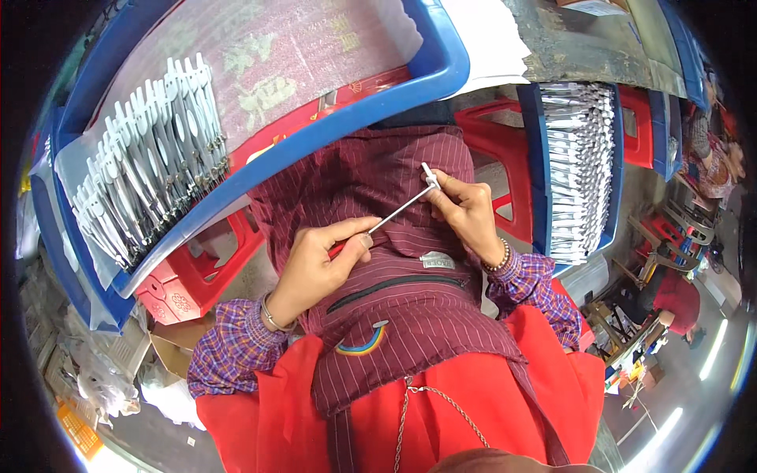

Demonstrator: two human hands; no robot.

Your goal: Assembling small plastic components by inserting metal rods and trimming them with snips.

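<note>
My left hand (319,264) is closed round the red handle of a thin-shafted tool (400,210) that looks like a screwdriver. Its metal shaft slants up and right over my lap. At the shaft's far end, my right hand (465,209) pinches a small white part (430,175) between thumb and fingers. The shaft's tip meets this part, or lies right beside it; the fingers partly hide the contact. Both hands are above a dark red striped apron (359,173).
A blue tray (347,118) at the left holds rows of slim silver-white metal pieces (158,142). More such pieces fill a blue bin (538,165) at the right. Red stools (512,154) stand below. Plastic bags (106,382) lie lower left. Another person (676,303) is far right.
</note>
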